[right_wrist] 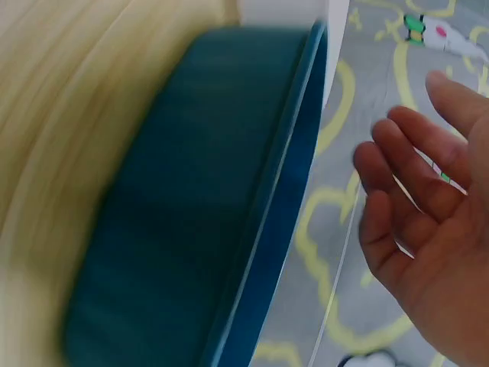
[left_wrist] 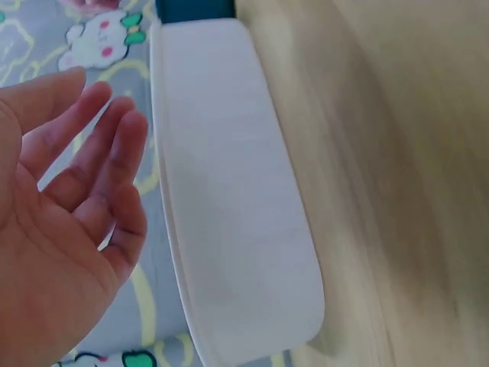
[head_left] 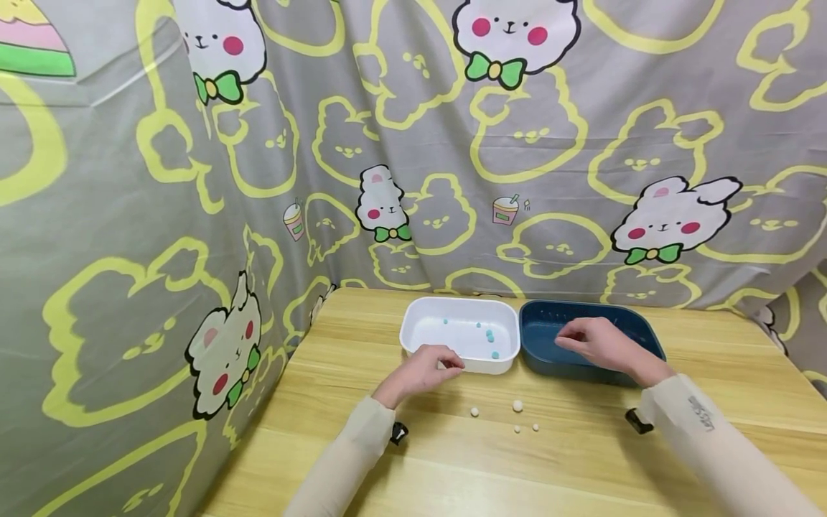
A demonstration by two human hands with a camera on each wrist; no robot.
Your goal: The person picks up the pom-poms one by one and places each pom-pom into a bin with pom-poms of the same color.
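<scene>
My left hand (head_left: 426, 366) hovers by the near left rim of a white tub (head_left: 426, 332), its fingers loosely bent and holding nothing in the left wrist view. Several small turquoise balls (head_left: 494, 355) lie on the floor of that tub. Over the dark blue tub (head_left: 539, 359) is my right hand (head_left: 601, 343), also with relaxed fingers; the right wrist view shows nothing in its palm (right_wrist: 451, 245). On the table in front of the tubs sit several small white balls (head_left: 517, 406) of differing sizes.
Both tubs stand side by side toward the back of a wooden table (head_left: 452, 474). A grey cloth (head_left: 446, 143) with yellow bear outlines hangs behind and on the left. Black fittings (head_left: 398, 432) show under both wrists.
</scene>
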